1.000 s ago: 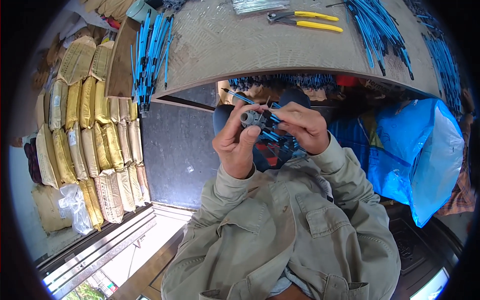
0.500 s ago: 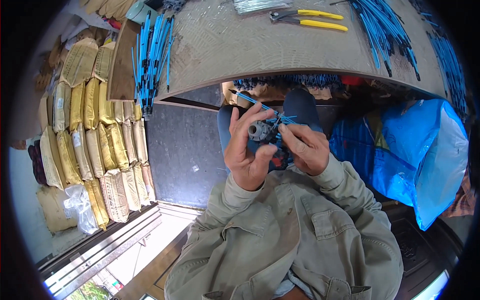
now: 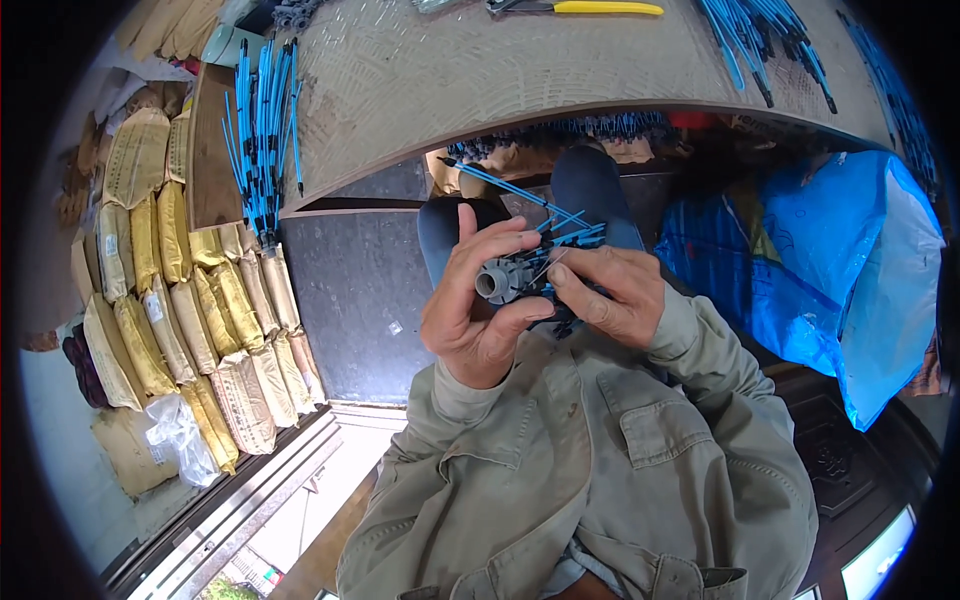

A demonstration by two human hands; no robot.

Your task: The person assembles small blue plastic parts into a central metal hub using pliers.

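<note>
My left hand (image 3: 478, 305) is wrapped round a dark grey plastic hub (image 3: 494, 284) with a hollow round end, held in front of my jacket. Thin blue rods (image 3: 520, 190) stick out of the hub's far side, one of them long with a black tip. Against the hub's right side, the thumb and fingers of my right hand (image 3: 610, 290) pinch what looks like a thin pale wire (image 3: 548, 268). My fingers hide part of the hub and the lower rods.
A bench (image 3: 440, 90) spans the far side, bearing yellow-handled pliers (image 3: 605, 8) and bundles of blue rods (image 3: 262, 150). A blue plastic sack (image 3: 820, 280) stands at right. Stacked brown and yellow packets (image 3: 190, 310) stand at left.
Both hands and the hub sit slightly lower, the left hand also further left. The hub's hollow end has shifted left. The bench has moved up in view.
</note>
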